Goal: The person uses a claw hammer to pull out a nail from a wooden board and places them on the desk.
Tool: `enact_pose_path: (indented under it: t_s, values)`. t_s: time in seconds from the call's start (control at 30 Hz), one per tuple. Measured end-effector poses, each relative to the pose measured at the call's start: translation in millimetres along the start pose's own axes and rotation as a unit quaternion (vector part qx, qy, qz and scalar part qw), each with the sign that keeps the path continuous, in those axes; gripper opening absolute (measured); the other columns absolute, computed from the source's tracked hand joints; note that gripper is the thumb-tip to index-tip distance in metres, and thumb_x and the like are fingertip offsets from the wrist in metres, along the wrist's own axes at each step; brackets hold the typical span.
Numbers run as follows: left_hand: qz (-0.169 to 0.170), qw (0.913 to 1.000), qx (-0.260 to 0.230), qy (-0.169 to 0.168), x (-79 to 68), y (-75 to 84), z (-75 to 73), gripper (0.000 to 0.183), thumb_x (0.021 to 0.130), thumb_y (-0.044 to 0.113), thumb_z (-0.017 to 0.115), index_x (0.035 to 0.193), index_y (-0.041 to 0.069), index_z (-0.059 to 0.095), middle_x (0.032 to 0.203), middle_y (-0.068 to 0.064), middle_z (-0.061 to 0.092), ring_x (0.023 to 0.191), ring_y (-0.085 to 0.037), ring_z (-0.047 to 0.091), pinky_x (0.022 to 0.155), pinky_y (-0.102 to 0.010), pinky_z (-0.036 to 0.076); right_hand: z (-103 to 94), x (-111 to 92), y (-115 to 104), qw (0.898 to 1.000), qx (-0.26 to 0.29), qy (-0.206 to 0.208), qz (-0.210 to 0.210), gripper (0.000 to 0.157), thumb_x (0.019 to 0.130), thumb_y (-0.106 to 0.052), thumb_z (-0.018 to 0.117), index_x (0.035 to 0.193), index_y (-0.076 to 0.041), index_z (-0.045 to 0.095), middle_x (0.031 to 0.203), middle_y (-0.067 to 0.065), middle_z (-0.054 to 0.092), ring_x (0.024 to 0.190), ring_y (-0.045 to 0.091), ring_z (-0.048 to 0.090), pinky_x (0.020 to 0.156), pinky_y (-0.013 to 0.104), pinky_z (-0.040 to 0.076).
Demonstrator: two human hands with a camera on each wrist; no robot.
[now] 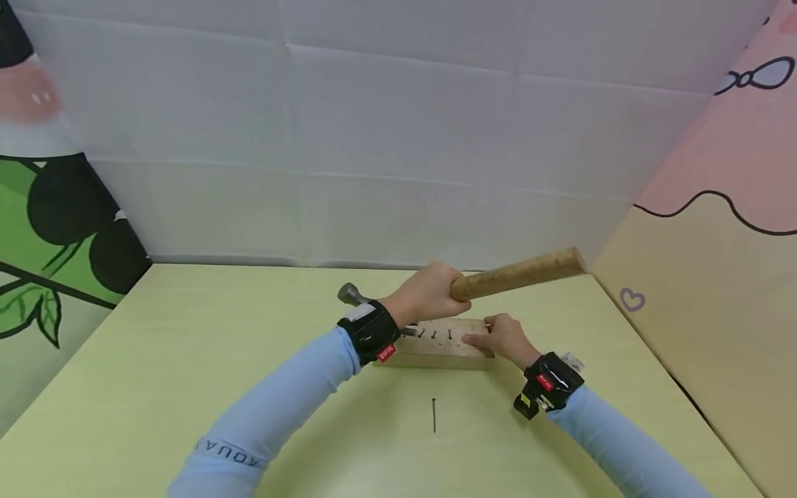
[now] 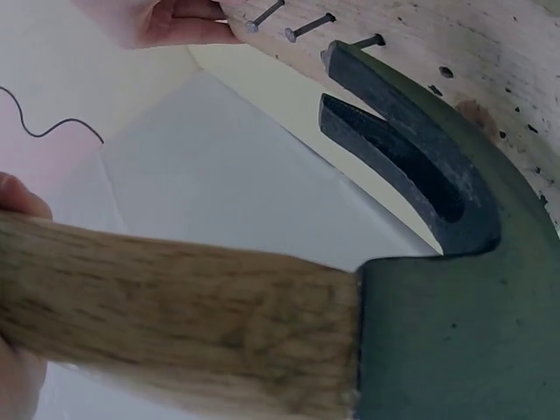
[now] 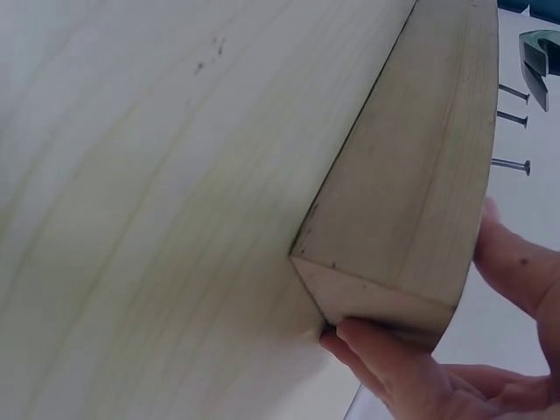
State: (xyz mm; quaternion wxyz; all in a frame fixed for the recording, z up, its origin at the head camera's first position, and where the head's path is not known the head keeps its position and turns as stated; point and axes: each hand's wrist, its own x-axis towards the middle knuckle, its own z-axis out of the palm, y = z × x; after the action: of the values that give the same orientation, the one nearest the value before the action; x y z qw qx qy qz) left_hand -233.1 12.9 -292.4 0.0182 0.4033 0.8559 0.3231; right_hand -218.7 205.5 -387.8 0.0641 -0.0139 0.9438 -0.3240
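My left hand (image 1: 429, 294) grips a claw hammer (image 1: 519, 274) by its wooden handle, whose end sticks out to the right. In the left wrist view the dark claw (image 2: 420, 149) lies close to a row of nails (image 2: 311, 27). These nails stand partly sunk in the top of a wooden block (image 1: 436, 361), which also has several small holes. At the block's right end my right hand (image 1: 507, 340) holds it, the thumb on top and the fingers round the end face, as the right wrist view shows. A loose nail (image 1: 434, 416) lies on the table in front of the block.
The block rests on a pale yellow table (image 1: 249, 387). Behind the table hangs a white sheet (image 1: 398, 138). Painted walls stand at the left and at the right (image 1: 697, 290).
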Motion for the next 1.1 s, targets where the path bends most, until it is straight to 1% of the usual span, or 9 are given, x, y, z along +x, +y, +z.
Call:
enact_pose_path:
  t_s: [0.1, 0.27, 0.37, 0.5, 0.63, 0.73, 0.87, 0.97, 1.1]
  values:
    - [-0.006, 0.9997, 0.017, -0.017, 1.1, 1.0, 3.2, 0.006, 0.083, 0.011, 0.061, 0.082, 0.006, 0.061, 0.056, 0.001, 0.045, 0.044, -0.008, 0.034, 0.046, -0.020, 0.029, 0.5, 0.2, -1.0, 1.000, 0.004, 0.000, -0.005, 0.044, 0.077, -0.030, 0.072, 0.059, -0.010, 0.037, 0.051, -0.004, 0.030, 0.046, 0.010, 0.032, 0.047, 0.023, 0.025]
    - [0.002, 0.9982, 0.053, -0.026, 2.5, 0.8, 7.6, 0.006, 0.083, 0.012, 0.060, 0.080, 0.007, 0.059, 0.056, 0.002, 0.043, 0.045, -0.008, 0.032, 0.047, -0.020, 0.028, 1.3, 0.9, -2.7, 1.000, 0.015, -0.007, -0.009, 0.043, 0.078, -0.029, 0.071, 0.058, -0.011, 0.038, 0.050, -0.004, 0.032, 0.046, 0.009, 0.032, 0.046, 0.023, 0.025]
    - [0.004, 0.9980, 0.057, -0.026, 3.8, 0.7, 9.8, 0.008, 0.083, 0.011, 0.060, 0.076, 0.008, 0.058, 0.054, 0.003, 0.038, 0.045, -0.007, 0.030, 0.047, -0.019, 0.026, 0.8, 1.1, -3.0, 1.000, 0.018, -0.009, -0.014, 0.043, 0.078, -0.029, 0.071, 0.057, -0.011, 0.038, 0.050, -0.005, 0.032, 0.045, 0.009, 0.032, 0.046, 0.023, 0.024]
    - [0.002, 0.9980, 0.056, -0.029, 5.0, 1.5, 15.0, 0.015, 0.081, 0.010, 0.059, 0.068, 0.011, 0.052, 0.053, 0.004, 0.031, 0.044, -0.006, 0.027, 0.047, -0.019, 0.024, 2.1, -0.6, -1.3, 1.000, 0.018, -0.007, -0.010, 0.042, 0.077, -0.030, 0.072, 0.057, -0.011, 0.040, 0.049, -0.005, 0.033, 0.045, 0.009, 0.033, 0.045, 0.023, 0.024]
    - [0.006, 0.9968, 0.073, -0.032, 4.6, 1.9, 19.6, 0.021, 0.081, 0.010, 0.059, 0.064, 0.013, 0.046, 0.052, 0.006, 0.029, 0.044, -0.005, 0.026, 0.046, -0.019, 0.024, 5.3, -2.6, 1.0, 1.000, 0.029, -0.008, -0.008, 0.038, 0.076, -0.029, 0.072, 0.059, -0.009, 0.045, 0.048, -0.004, 0.038, 0.044, 0.010, 0.034, 0.044, 0.023, 0.024]
    - [0.007, 0.9965, 0.080, -0.025, 3.8, 1.6, 21.1, 0.020, 0.081, 0.011, 0.060, 0.065, 0.013, 0.048, 0.052, 0.006, 0.030, 0.043, -0.005, 0.027, 0.045, -0.018, 0.024, 7.3, -3.4, 1.3, 0.999, 0.035, -0.006, -0.018, 0.037, 0.077, -0.029, 0.072, 0.059, -0.009, 0.047, 0.047, -0.004, 0.039, 0.044, 0.010, 0.034, 0.044, 0.023, 0.024]
    - [-0.001, 0.9974, 0.071, -0.015, 2.3, 1.1, 21.2, 0.012, 0.082, 0.012, 0.061, 0.071, 0.011, 0.055, 0.052, 0.005, 0.034, 0.043, -0.005, 0.030, 0.045, -0.018, 0.025, 9.9, -3.0, -1.7, 0.999, 0.045, -0.006, -0.027, 0.036, 0.078, -0.029, 0.071, 0.060, -0.008, 0.047, 0.047, -0.004, 0.039, 0.043, 0.009, 0.035, 0.044, 0.023, 0.025]
    - [-0.006, 0.9983, 0.058, -0.007, 1.9, 0.5, 20.8, 0.008, 0.081, 0.013, 0.062, 0.075, 0.009, 0.058, 0.053, 0.005, 0.039, 0.044, -0.006, 0.033, 0.045, -0.018, 0.027, 11.4, -2.5, -5.2, 0.999, 0.042, -0.005, -0.023, 0.037, 0.077, -0.030, 0.071, 0.059, -0.009, 0.047, 0.047, -0.004, 0.039, 0.044, 0.009, 0.036, 0.045, 0.023, 0.026]
    - [-0.007, 0.9990, 0.041, 0.015, 2.6, -0.4, 19.7, 0.006, 0.080, 0.013, 0.063, 0.078, 0.008, 0.059, 0.056, 0.003, 0.046, 0.045, -0.006, 0.037, 0.046, -0.018, 0.029, 11.6, -2.6, -8.4, 1.000, 0.021, 0.004, -0.011, 0.039, 0.076, -0.031, 0.072, 0.058, -0.010, 0.044, 0.048, -0.004, 0.037, 0.046, 0.010, 0.036, 0.046, 0.023, 0.027]
